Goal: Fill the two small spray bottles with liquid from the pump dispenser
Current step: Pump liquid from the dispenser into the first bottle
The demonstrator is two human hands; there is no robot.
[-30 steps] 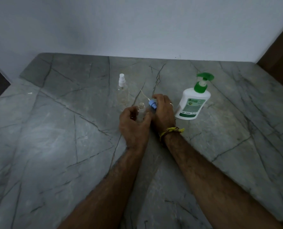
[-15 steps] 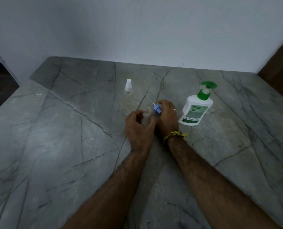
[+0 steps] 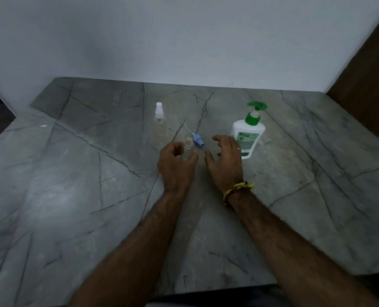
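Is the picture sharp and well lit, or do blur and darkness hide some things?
Head view: dim and soft overall; the open clear bottle in the left hand almost vanishes against the counter; the pump dispenser label is unreadable; wide-angle bending at edges.

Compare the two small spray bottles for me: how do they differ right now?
The far spray bottle has its white sprayer top on; the near spray bottle is open-necked, its blue sprayer top lying beside it on the counter. The far one stands untouched; the left hand curls round the near one. Both are clear, upright and look empty.
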